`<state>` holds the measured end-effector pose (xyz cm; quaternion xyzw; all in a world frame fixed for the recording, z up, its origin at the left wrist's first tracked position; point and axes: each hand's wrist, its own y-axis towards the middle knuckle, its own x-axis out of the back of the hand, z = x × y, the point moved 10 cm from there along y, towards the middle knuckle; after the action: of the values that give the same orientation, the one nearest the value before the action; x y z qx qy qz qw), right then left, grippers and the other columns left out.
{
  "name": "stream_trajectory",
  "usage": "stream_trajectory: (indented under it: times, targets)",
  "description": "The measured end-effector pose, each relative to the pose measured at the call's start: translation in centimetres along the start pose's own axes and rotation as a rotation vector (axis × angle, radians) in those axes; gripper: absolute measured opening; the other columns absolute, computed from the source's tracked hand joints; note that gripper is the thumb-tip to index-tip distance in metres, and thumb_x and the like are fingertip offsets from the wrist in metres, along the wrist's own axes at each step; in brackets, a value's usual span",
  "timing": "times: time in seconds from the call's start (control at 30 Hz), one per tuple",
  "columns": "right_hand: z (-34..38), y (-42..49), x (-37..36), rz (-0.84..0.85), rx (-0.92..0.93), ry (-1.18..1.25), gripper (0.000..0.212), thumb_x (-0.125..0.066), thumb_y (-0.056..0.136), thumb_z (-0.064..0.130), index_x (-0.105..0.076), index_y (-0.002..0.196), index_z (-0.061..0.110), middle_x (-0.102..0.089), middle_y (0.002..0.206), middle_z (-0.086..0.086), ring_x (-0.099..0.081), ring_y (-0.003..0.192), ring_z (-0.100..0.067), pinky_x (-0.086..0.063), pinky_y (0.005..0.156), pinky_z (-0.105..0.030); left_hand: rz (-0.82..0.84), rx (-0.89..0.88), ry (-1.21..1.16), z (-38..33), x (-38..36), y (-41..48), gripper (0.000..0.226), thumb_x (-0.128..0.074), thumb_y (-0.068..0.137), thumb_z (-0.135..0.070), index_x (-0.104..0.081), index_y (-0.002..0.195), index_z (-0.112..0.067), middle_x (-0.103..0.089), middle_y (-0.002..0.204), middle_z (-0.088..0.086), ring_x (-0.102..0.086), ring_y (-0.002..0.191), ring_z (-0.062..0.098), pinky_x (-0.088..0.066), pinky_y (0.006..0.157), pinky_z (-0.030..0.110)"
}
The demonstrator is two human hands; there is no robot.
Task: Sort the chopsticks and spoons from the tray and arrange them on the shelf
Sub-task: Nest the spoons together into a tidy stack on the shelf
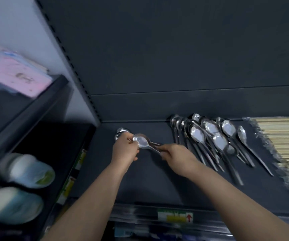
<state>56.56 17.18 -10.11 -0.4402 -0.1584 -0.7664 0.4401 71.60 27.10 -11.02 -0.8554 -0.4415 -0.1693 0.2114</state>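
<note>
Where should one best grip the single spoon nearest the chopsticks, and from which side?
Probably the handle's near end, pinched from above at the front: the single spoon lies flat, bowl at the back, handle free of the spoon pile.

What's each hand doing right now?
Left hand: grips the bowl end of a bundle of shiny silver metal spoons.
Right hand: grips that bundle's handle ends.

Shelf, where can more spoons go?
Bare shelf lies between the left hand, right hand and the front edge, and behind them up to the back wall. Both hold spoons. The right side is crowded: spoon pile, then chopsticks.
</note>
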Motion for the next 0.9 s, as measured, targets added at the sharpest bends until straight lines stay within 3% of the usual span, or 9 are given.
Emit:
stream_trajectory:
  times: [0.13, 0.33, 0.47, 0.67, 0.9]
  targets:
    - [2.7, 1.7, -1.8, -0.043, 0.041, -0.097, 0.028, -0.047, 0.095, 0.025, -0.062, 0.118, 0.028, -0.061, 0.117, -0.004, -0.057, 0.109, -0.028, -0.048, 0.088, -0.036, -0.117, -0.011, 0.148, 2.5, 4.6, 0.9, 0.008, -0.058, 0.082, -0.025, -0.056, 0.077, -0.031, -0.068, 0.079, -0.004, -0.067, 0.077, 0.021, -0.06, 0.067, 0.042]
    - [4.6, 3.4, -2.1, -0.181, 0.036, -0.232, 0.03, -0.046, 0.097, 0.019, -0.059, 0.123, 0.029, -0.057, 0.112, 0.0, -0.057, 0.106, -0.025, -0.039, 0.087, -0.036, -0.184, -0.061, 0.349, 2.6, 7.0, 2.0, 0.007, -0.059, 0.092, -0.028, -0.061, 0.095, -0.022, -0.062, 0.084, -0.011, -0.059, 0.082, 0.014, -0.042, 0.063, 0.026]
    - [4.5, 4.3, -3.1, -0.219, 0.004, -0.34, 0.031, -0.049, 0.093, 0.011, -0.061, 0.117, 0.026, -0.058, 0.11, 0.0, -0.054, 0.106, -0.024, -0.038, 0.083, -0.034, -0.188, -0.057, 0.358, 3.4, 6.7, 3.1, 0.01, -0.062, 0.091, -0.028, -0.058, 0.097, -0.02, -0.066, 0.09, -0.006, -0.062, 0.087, 0.019, -0.048, 0.067, 0.03]
    - [5.1, 4.4, -2.5, -0.394, -0.029, -0.547, 0.029, -0.075, 0.061, -0.001, -0.071, 0.083, 0.019, -0.057, 0.075, -0.003, -0.056, 0.073, -0.027, -0.036, 0.056, -0.029, -0.148, -0.115, 0.366, 3.2, 6.3, 4.5, 0.021, -0.067, 0.088, -0.032, -0.056, 0.1, -0.018, -0.067, 0.092, -0.004, -0.063, 0.094, 0.022, -0.052, 0.071, 0.033]
    - [5.2, 3.8, -2.0, -0.447, 0.02, -0.591, 0.031, -0.081, 0.057, 0.003, -0.071, 0.081, 0.02, -0.058, 0.073, -0.002, -0.057, 0.069, -0.025, -0.042, 0.055, -0.03, -0.161, -0.22, 0.372, 1.2, 6.3, 3.7, 0.025, -0.067, 0.088, -0.031, -0.053, 0.105, -0.018, -0.06, 0.08, -0.012, -0.063, 0.089, 0.019, -0.049, 0.069, 0.032]
